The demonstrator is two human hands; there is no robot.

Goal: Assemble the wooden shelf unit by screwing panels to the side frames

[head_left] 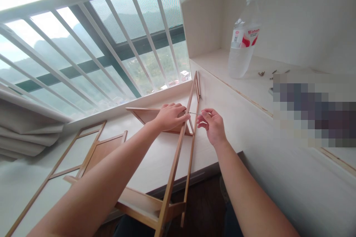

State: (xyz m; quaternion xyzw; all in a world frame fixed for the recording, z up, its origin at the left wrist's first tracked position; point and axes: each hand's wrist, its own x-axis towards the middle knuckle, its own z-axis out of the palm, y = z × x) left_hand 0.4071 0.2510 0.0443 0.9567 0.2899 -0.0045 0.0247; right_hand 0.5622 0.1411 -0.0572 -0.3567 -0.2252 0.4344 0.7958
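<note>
My left hand (172,115) grips a wooden rack frame (178,148) near a joint, its fingers bent over the edge of a brown shelf panel (143,114) and its thumb on the rail. To the right of that rail, my right hand (211,124) is closed in a pinch. From its fingers a thin metal rod-like tool (195,113) points left and meets the rail by my left hand. The tool's handle end is hidden in my fingers, so its exact kind is unclear. The frame stands tilted, with a second shelf board (141,202) across its near end.
A second wooden frame (83,155) lies at left on the white surface. On the ledge at right stand a clear water bottle (241,46) and several small screws (260,73), beside a blurred patch. White railing bars (133,22) and a grey curtain (27,126) border the window.
</note>
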